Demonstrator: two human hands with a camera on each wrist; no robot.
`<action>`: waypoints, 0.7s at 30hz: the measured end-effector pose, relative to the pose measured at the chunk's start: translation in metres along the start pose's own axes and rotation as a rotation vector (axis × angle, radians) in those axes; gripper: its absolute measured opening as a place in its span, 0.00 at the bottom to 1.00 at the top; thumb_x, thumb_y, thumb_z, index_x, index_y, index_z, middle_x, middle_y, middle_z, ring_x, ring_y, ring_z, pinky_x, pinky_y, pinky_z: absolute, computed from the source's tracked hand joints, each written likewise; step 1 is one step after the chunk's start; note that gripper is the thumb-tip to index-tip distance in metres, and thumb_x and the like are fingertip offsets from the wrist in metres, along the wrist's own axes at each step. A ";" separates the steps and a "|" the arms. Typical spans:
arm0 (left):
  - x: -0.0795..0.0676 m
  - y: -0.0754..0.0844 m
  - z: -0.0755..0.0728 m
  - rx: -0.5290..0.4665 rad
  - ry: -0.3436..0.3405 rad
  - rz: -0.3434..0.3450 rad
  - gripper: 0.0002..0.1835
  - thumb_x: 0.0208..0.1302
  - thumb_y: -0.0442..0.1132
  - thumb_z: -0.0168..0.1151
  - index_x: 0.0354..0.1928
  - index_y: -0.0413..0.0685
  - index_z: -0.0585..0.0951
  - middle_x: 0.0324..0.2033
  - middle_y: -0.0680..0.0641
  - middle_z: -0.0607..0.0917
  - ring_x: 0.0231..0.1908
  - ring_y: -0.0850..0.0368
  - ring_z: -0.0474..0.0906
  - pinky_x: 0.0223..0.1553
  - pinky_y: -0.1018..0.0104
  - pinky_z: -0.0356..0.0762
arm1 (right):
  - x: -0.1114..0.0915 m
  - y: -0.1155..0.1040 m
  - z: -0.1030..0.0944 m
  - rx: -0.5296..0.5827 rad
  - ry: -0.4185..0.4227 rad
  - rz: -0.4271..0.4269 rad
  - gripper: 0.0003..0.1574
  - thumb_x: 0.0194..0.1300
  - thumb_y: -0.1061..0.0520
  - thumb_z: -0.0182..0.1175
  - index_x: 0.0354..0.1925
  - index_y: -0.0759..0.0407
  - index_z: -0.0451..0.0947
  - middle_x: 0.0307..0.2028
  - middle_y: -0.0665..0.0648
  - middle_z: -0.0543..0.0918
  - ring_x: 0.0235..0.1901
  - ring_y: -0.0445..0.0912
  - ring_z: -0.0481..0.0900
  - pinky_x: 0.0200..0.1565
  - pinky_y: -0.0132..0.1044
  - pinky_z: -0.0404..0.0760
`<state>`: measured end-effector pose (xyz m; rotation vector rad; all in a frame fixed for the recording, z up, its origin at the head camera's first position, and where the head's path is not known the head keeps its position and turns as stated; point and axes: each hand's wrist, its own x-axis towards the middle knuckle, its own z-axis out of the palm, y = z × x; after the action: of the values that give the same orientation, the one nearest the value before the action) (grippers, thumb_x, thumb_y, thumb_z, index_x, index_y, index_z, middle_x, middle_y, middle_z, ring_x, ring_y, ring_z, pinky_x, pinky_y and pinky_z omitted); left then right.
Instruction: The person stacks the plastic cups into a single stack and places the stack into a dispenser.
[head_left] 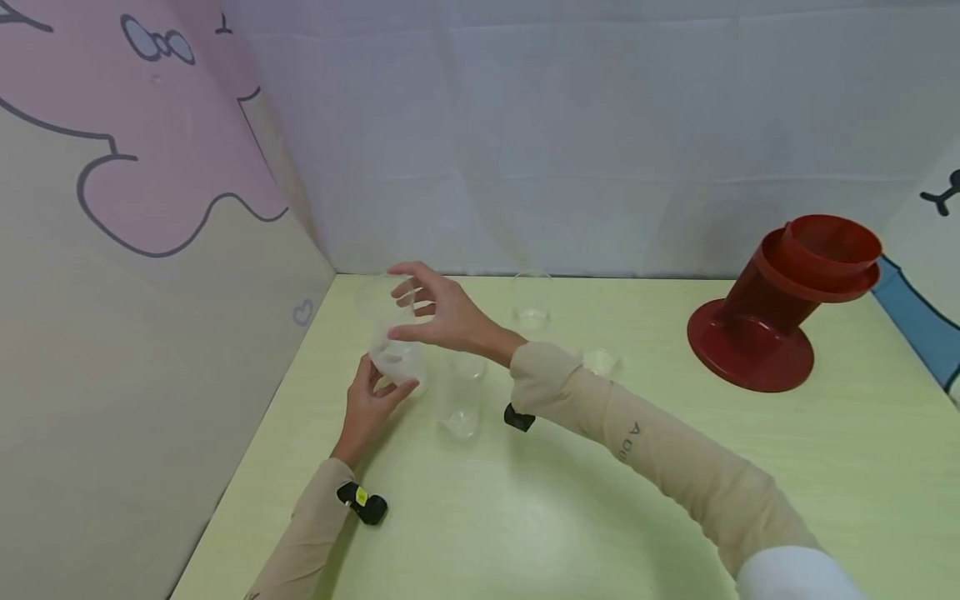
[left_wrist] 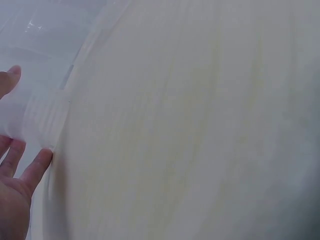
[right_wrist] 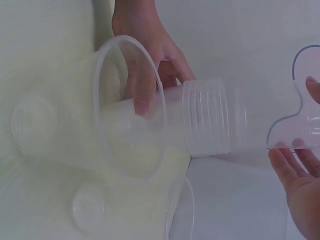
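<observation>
Probably light, slick and easily dented, the cup stack (head_left: 399, 362) sat left of frame centre, left hand (head_left: 367, 414) gripping low, right hand (head_left: 447, 313) curving wide-set fingers round its top, ribbed rims (right_wrist: 205, 117) seemingly the surest hold.

The head view looks forward and down from well back, taking in the left grip (head_left: 369, 410), right grip (head_left: 450, 315), surface (head_left: 465, 525) and white backdrop (head_left: 540, 150). The right wrist view, turned sideways, sits close to the clear cups (right_wrist: 205, 117); it shares them and both grips with the head view. The left wrist view faces a blurred pale expanse (left_wrist: 190, 130) very near, fingers (left_wrist: 37, 170) at its left edge.
</observation>
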<state>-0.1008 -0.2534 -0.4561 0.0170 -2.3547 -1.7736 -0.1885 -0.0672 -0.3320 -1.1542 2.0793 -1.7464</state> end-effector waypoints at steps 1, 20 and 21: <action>0.000 0.000 0.000 -0.002 0.000 0.002 0.36 0.55 0.35 0.70 0.64 0.49 0.63 0.57 0.48 0.72 0.57 0.55 0.70 0.51 0.59 0.77 | 0.000 -0.001 0.001 0.003 0.000 0.004 0.44 0.52 0.59 0.71 0.65 0.53 0.63 0.50 0.57 0.77 0.48 0.47 0.77 0.51 0.41 0.78; -0.002 0.003 -0.002 0.014 -0.010 -0.005 0.36 0.56 0.35 0.70 0.65 0.50 0.62 0.57 0.48 0.72 0.58 0.54 0.70 0.54 0.52 0.74 | 0.007 0.007 0.015 -0.044 -0.010 -0.027 0.45 0.52 0.58 0.71 0.66 0.53 0.62 0.51 0.57 0.75 0.51 0.47 0.76 0.54 0.38 0.76; -0.002 0.003 -0.002 0.012 -0.011 -0.004 0.36 0.56 0.35 0.70 0.65 0.49 0.62 0.57 0.48 0.72 0.57 0.54 0.70 0.54 0.52 0.74 | 0.007 0.008 0.015 -0.046 -0.010 -0.036 0.45 0.52 0.59 0.72 0.65 0.54 0.63 0.51 0.57 0.75 0.51 0.47 0.75 0.54 0.39 0.76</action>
<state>-0.0979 -0.2538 -0.4533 0.0136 -2.3747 -1.7656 -0.1879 -0.0835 -0.3412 -1.2175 2.1161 -1.7140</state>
